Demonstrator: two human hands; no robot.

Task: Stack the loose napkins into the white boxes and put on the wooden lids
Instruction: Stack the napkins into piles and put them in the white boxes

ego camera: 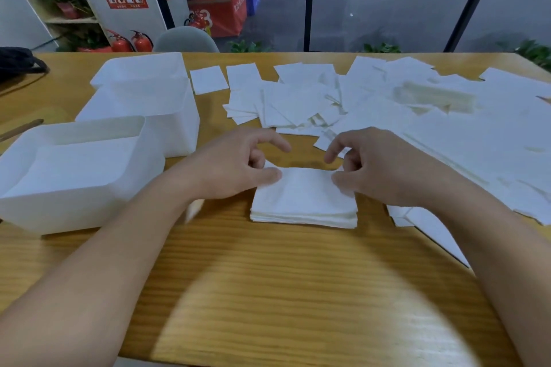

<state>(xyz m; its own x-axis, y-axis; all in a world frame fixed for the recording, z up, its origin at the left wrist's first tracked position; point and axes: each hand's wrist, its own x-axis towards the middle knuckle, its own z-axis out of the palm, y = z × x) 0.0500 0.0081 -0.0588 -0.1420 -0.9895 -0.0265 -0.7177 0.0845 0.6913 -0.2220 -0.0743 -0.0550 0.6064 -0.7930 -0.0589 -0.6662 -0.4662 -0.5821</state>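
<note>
Here we are squaring a small stack of napkins [304, 202] on the wooden table [268, 292]. Our left hand [235, 167] pinches its corner at ten o'clock, thumb on top, fingers curled; our right hand [378, 167] pinches the corner at two o'clock likewise. We judge the gathering step is in hand. Next we need a firm grip under the whole stack, then a carry toward nine o'clock into the nearest white box [74, 176]. Two more boxes [143, 98] sit behind it. Loose napkins [402, 116] sprawl from twelve to three o'clock.
</note>
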